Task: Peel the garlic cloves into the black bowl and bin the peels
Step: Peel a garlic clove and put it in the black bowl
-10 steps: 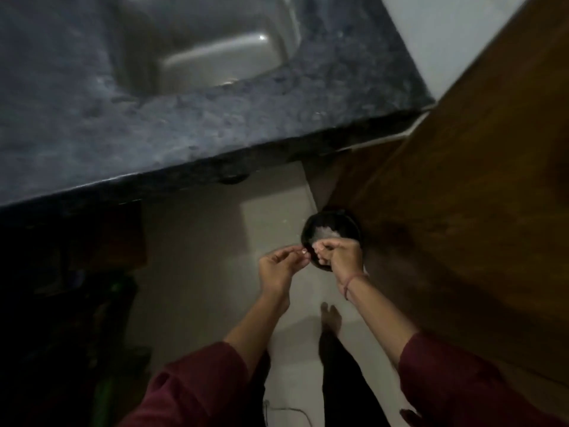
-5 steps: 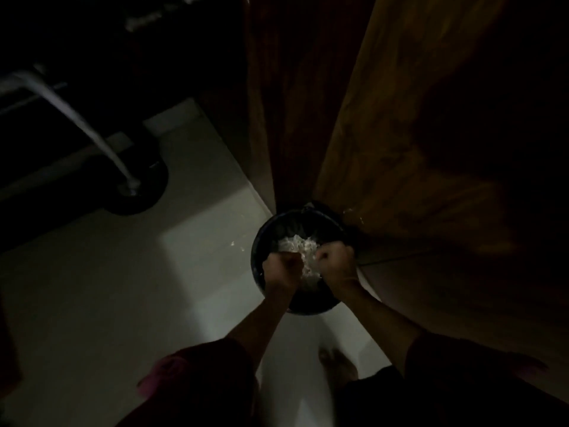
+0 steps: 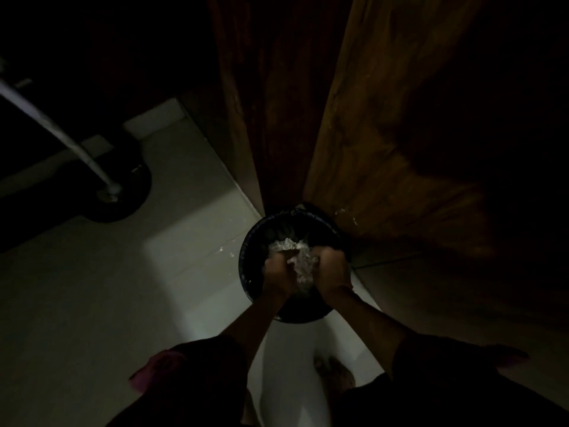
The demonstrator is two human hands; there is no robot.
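Wood takes up most of what I get from the head camera: two brown wooden panels [image 3: 385,134] stand beyond the hands and to their right, meeting at an edge that runs down to the floor just past the bin. A pale tiled floor [image 3: 107,288] spreads out to the left of the hands and beneath them, lit in a patch near the bin and very dark farther off. The dark red left sleeve [image 3: 191,374] and right sleeve [image 3: 446,365] come in from the near edge, bare forearms reaching forward. Directly under the hands sits the round black bin [image 3: 243,260], on the floor against the foot of the wood. Far off to the left of the hands, a white pipe [image 3: 61,134] slants down to a dark round base [image 3: 123,198].

The left hand [image 3: 277,269] and right hand [image 3: 334,266] are side by side over the mouth of the bin, a little apart, fingers curled under. The whitish garlic peels [image 3: 288,243] lie heaped inside the bin, showing between the hands and just beyond them. I cannot tell whether either hand is gripping any peel. Behind the hands a bare foot [image 3: 334,374] stands on the tiles. A few pale scraps [image 3: 229,254] lie on the floor just left of the bin.
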